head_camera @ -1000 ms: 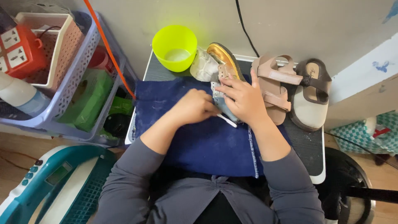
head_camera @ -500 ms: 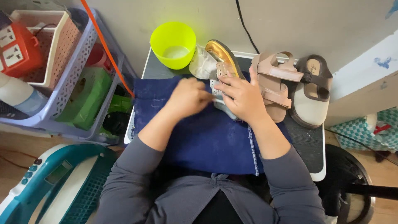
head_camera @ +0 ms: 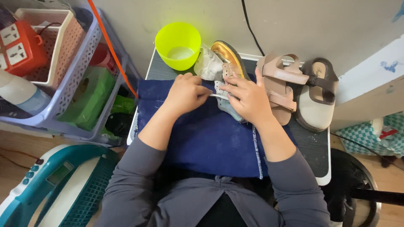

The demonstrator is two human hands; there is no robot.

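— Grey wall [head_camera: 320,25] fills the top of the view, wooden floor [head_camera: 17,143] shows low at the left. What carries the work?

— A small dark desk [head_camera: 313,145] pushed against that wall, with a navy cloth [head_camera: 210,138] spread over most of it and down toward the person's lap.

— And off the desk?

— At nine o'clock a lilac plastic basket rack [head_camera: 80,84] holding a red socket block [head_camera: 19,42] and green packets. At seven o'clock a teal and white machine [head_camera: 46,185].

— On the desk itself?

— At two o'clock from the hands a pair of sandals [head_camera: 294,90] lies side by side, one pink, one brown and cream. At eleven o'clock a lime-green bowl [head_camera: 178,44] sits at the desk's far edge.

— The hands?

— Both meet on a gold-soled shoe [head_camera: 227,59] at twelve o'clock, lying on the cloth's far edge just beside the bowl. The right hand [head_camera: 250,98] lies over the shoe's pale upper, its fingers [head_camera: 233,82] closed on it. The left hand [head_camera: 185,92] is curled, its fingers together, pinching a thin white strip [head_camera: 219,96] that runs across to the shoe.

— Anything smaller?

— A crumpled clear bag [head_camera: 208,65] touching the shoe at its ten o'clock side.
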